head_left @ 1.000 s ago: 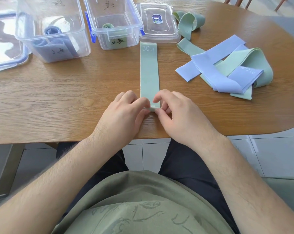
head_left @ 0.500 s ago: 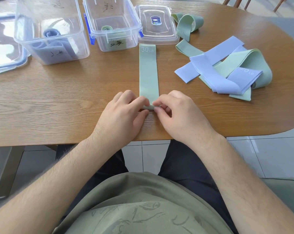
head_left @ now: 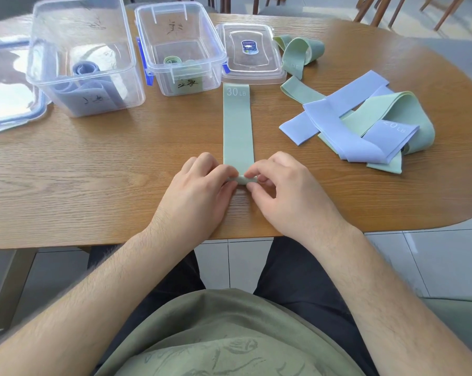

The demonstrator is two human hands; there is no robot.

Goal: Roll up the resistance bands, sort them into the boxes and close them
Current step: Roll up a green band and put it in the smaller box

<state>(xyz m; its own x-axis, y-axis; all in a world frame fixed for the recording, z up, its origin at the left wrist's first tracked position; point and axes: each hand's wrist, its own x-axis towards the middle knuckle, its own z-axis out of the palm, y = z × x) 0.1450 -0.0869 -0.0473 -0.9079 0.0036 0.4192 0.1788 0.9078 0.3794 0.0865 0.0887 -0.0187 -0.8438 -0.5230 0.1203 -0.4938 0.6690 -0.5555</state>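
Note:
A green band marked 30 LB [head_left: 238, 123] lies flat and straight on the wooden table [head_left: 107, 172], running away from me. Its near end is curled into a small roll. My left hand [head_left: 199, 191] and my right hand [head_left: 286, 191] pinch that roll from either side with fingertips and thumbs. A large clear box [head_left: 82, 58] at the back left holds rolled blue bands. A smaller clear box [head_left: 180, 47] beside it holds rolled green bands. Both boxes stand without lids.
A clear lid [head_left: 252, 51] lies right of the smaller box, touching the band's far end. Another lid [head_left: 9, 85] lies at the far left. Loose blue and green bands [head_left: 365, 126] are heaped at the right, one green band [head_left: 301, 55] behind them. Chairs stand beyond the table.
The roll at the band's near end has grown slightly and crept a little away from me. Both hands stayed on it.

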